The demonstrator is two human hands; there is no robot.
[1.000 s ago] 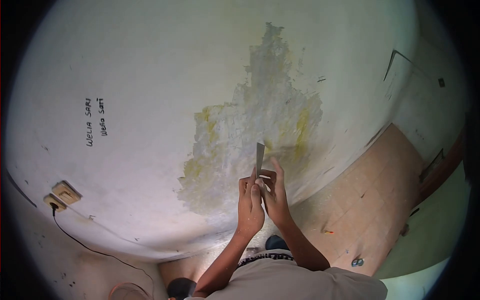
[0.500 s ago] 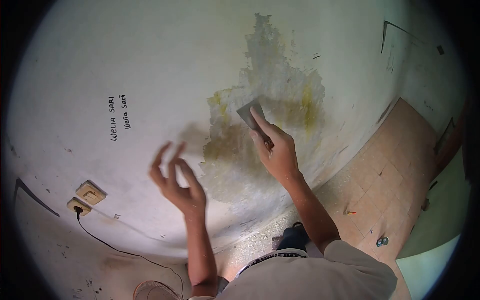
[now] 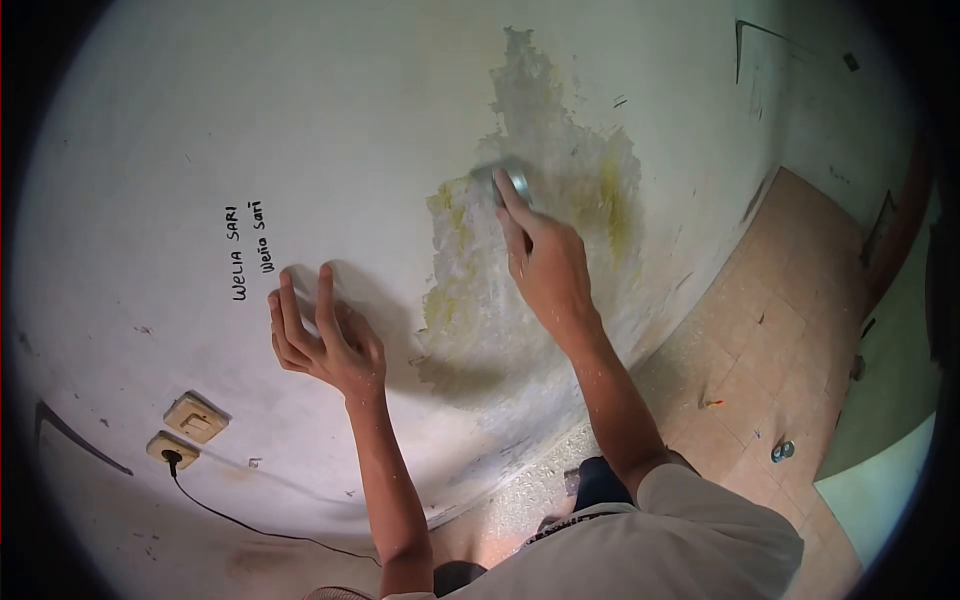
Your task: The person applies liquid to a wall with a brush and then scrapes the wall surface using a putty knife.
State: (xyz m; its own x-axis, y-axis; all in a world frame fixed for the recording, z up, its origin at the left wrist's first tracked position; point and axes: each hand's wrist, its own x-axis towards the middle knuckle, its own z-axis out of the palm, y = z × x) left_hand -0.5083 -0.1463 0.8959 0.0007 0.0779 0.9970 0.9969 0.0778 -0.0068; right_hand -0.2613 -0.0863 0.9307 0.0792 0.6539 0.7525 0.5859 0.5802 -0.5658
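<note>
My right hand (image 3: pixel 555 275) grips a scraper (image 3: pixel 518 187) with a flat metal blade. Its index finger is stretched along the blade, and most of the handle is hidden in the palm. The blade lies against a rough grey patch (image 3: pixel 570 150) with yellowish stains, where paint is gone from the white wall (image 3: pixel 350 130). To the left of this patch, my left hand (image 3: pixel 335 345) holds nothing; its fingers are apart and the fingertips rest at the wall below some handwriting (image 3: pixel 250 250).
A switch (image 3: pixel 197 416) and a socket with a black plug (image 3: pixel 172 455) sit low on the wall at left, with a cord trailing right. Pale debris (image 3: pixel 530 490) lies along the wall's foot. A small round object (image 3: pixel 783 451) is on the tiled floor (image 3: pixel 745 340).
My left hand has gone from hovering off the wall to resting at it, further left. My right hand has slid the scraper slightly upward, and its blade now lies at another angle.
</note>
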